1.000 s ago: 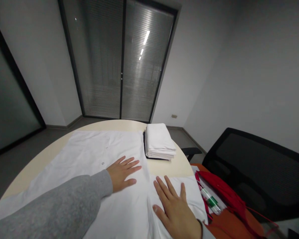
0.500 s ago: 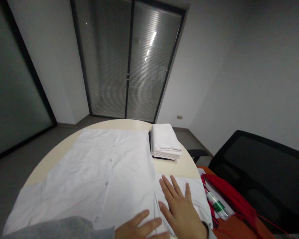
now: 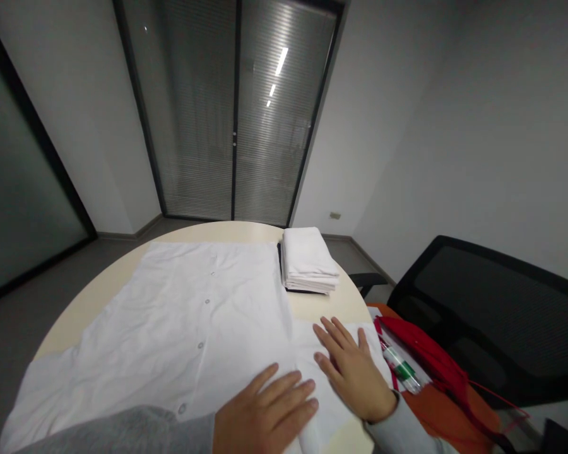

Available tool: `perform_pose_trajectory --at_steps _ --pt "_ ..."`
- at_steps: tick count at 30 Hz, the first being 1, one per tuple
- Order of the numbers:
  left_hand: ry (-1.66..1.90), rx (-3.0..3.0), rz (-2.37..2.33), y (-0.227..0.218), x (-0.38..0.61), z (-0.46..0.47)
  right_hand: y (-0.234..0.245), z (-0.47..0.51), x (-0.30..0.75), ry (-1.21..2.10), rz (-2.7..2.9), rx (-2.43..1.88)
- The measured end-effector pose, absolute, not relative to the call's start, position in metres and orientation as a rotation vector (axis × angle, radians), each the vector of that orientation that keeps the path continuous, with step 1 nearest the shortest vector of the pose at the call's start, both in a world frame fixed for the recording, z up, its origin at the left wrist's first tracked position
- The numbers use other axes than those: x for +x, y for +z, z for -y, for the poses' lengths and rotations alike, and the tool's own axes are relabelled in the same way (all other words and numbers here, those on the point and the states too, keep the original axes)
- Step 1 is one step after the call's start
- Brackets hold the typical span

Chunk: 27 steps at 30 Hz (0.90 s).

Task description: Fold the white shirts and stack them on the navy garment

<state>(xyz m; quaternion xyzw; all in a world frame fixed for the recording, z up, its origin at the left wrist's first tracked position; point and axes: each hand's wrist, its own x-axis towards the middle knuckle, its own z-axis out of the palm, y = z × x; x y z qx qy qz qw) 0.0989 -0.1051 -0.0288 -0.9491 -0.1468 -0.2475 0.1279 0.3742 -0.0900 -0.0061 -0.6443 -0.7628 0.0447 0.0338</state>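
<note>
A white buttoned garment, which looks like a shirt or lab coat (image 3: 165, 328), lies spread on the round table (image 3: 82, 315), its row of snaps running toward me. My left hand (image 3: 267, 410) rests flat on it near the lower right side, fingers extended. On the sleeve part that reaches right, my right hand (image 3: 353, 372) lies with fingers spread. Neither hand grips anything. The sleeve's near part is partly covered by my hands.
A stack of folded white cloth (image 3: 307, 258) sits at the table's far right on something black. Beside the table, a black mesh chair (image 3: 492, 315) has an orange seat holding a red bag (image 3: 430, 347) and a clear plastic package (image 3: 402, 369). A glass partition with blinds stands behind.
My right hand has slid right and slightly away from me along the sleeve, which lies flatter. My left hand has come further into view, fingers more extended. The view has shifted slightly.
</note>
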Motion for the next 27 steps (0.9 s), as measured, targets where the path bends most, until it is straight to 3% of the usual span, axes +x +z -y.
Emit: perform_pose_trajectory --at_steps 11,19,22,27 --pt "-0.623 -2.869 0.223 -0.014 0.070 0.095 -0.005 0.086 0.407 0.106 2.501 -1.881" --pt "-0.638 -2.850 0.206 -0.008 0.069 0.094 -0.028 0.096 0.422 -0.399 1.829 -1.984" --pt "-0.649 -2.866 0.207 -0.007 0.069 0.093 -0.045 0.101 0.442 -0.262 1.650 -1.990" --pt "-0.653 -2.898 0.212 -0.007 0.069 0.091 -0.067 0.109 0.461 0.323 1.443 -1.962"
